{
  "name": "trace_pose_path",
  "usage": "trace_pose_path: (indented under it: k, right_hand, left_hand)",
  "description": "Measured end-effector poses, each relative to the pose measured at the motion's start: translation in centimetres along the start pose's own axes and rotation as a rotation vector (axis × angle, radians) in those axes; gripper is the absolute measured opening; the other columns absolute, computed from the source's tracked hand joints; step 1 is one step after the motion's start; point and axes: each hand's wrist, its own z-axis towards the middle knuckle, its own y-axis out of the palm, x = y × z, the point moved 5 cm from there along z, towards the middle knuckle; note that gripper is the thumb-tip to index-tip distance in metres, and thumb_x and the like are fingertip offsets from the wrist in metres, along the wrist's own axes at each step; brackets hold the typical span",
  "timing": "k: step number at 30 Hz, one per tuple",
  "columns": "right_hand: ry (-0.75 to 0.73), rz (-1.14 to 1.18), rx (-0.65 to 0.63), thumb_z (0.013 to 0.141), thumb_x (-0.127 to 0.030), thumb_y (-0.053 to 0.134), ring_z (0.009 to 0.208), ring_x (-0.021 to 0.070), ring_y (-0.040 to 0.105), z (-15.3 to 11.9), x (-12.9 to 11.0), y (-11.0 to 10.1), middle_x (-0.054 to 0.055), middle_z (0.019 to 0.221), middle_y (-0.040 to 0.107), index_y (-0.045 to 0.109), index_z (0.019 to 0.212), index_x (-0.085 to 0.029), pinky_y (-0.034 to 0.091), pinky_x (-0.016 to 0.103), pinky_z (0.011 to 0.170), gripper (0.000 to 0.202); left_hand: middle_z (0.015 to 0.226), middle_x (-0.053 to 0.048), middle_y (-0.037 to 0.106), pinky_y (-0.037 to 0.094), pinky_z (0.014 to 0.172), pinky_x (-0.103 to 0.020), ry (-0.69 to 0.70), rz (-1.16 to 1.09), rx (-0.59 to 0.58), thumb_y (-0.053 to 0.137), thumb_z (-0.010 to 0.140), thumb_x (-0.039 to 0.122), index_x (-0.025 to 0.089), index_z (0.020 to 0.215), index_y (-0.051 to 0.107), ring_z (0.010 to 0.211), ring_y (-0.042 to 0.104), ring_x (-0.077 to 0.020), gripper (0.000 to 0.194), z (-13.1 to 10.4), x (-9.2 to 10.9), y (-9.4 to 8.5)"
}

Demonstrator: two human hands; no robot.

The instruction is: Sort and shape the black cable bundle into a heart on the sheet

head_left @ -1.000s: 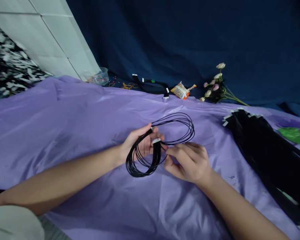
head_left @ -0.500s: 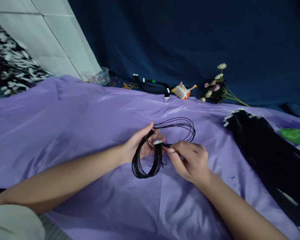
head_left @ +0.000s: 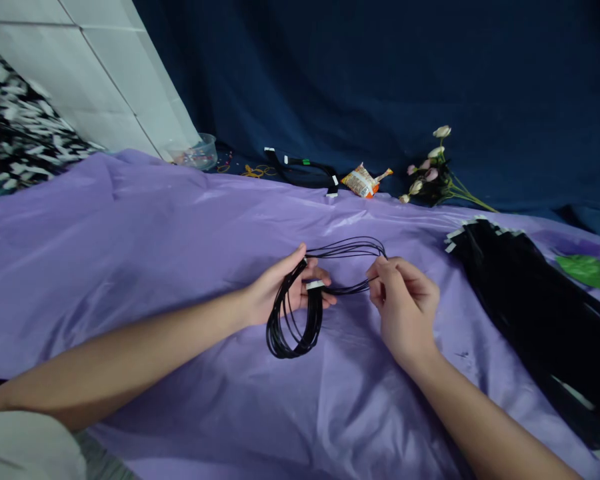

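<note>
A looped black wire harness (head_left: 294, 351) with small white connectors hangs above the purple cloth. My left hand (head_left: 290, 283) grips it, thumb on top near one connector; the fingers pass behind the loop. A white connector (head_left: 315, 285) shows beside my left fingers. Thin black wires run to the right from both connectors in a second loop. My right hand (head_left: 405, 293) pinches the far end of that loop between thumb and fingers.
Purple cloth (head_left: 180, 253) covers the work surface. A large bundle of black cables (head_left: 530, 313) lies at right, near a green leaf (head_left: 587, 272). Along the back are a clear plastic bowl (head_left: 200, 153), another black cable (head_left: 305, 177), an orange packet (head_left: 363, 181) and artificial flowers (head_left: 430, 173).
My right hand has moved right and slightly up, from beside the white connector to the far end of the wire loop. My left hand has stayed almost still.
</note>
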Motion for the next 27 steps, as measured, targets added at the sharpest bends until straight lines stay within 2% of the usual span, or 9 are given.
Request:
trace_pose_path:
  k: [7,12,17,23,27]
  right_hand:
    - [0.129,0.125,0.143,0.082,-0.035,0.063,0.04,0.0052,0.03,0.6,0.4,-0.4,-0.006,0.046,0.037,0.058,0.062,-0.016,0.023,0.019,0.037,0.029]
    - [0.247,0.202,0.17,0.081,-0.037,0.062,0.038,0.0045,0.024,0.6,0.9,-0.2,-0.008,0.046,0.036,0.056,0.066,-0.017,0.021,0.019,0.034,0.026]
    - [0.327,0.24,0.199,0.078,-0.037,0.063,0.036,0.0037,0.021,0.7,1.5,-0.1,-0.008,0.044,0.034,0.055,0.065,-0.017,0.018,0.018,0.033,0.026]
    - [0.328,0.247,0.183,0.078,-0.037,0.064,0.036,0.0035,0.022,0.8,1.6,-0.2,-0.008,0.044,0.035,0.057,0.064,-0.016,0.017,0.018,0.034,0.026]
    - [0.322,0.224,0.154,0.078,-0.039,0.065,0.036,0.0033,0.023,0.8,1.6,-0.1,-0.008,0.045,0.035,0.058,0.066,-0.016,0.017,0.018,0.034,0.027]
  left_hand:
    - [0.086,-0.005,0.064,0.05,0.08,-0.038,0.017,-0.014,-0.037,0.056,0.086,0.044,0.016,0.083,0.053,0.079,0.069,-0.0252,0.028,0.1,0.0,0.0]
    - [0.085,-0.005,0.064,0.051,0.079,-0.037,0.07,0.056,-0.002,0.058,0.085,0.031,0.014,0.079,0.053,0.076,0.069,-0.0234,0.019,-0.1,0.2,0.6]
    - [0.084,-0.006,0.063,0.052,0.077,-0.038,0.107,0.145,0.081,0.063,0.08,0.021,0.011,0.084,0.057,0.073,0.068,-0.0225,0.012,-0.2,0.2,0.7]
    - [0.085,-0.005,0.063,0.053,0.077,-0.037,0.143,0.179,0.141,0.063,0.081,0.024,0.012,0.082,0.059,0.073,0.069,-0.0224,0.013,0.0,0.1,0.3]
    - [0.083,-0.004,0.063,0.054,0.076,-0.035,0.11,0.136,0.203,0.06,0.082,0.023,0.013,0.08,0.058,0.073,0.069,-0.0221,0.01,0.0,0.2,0.0]
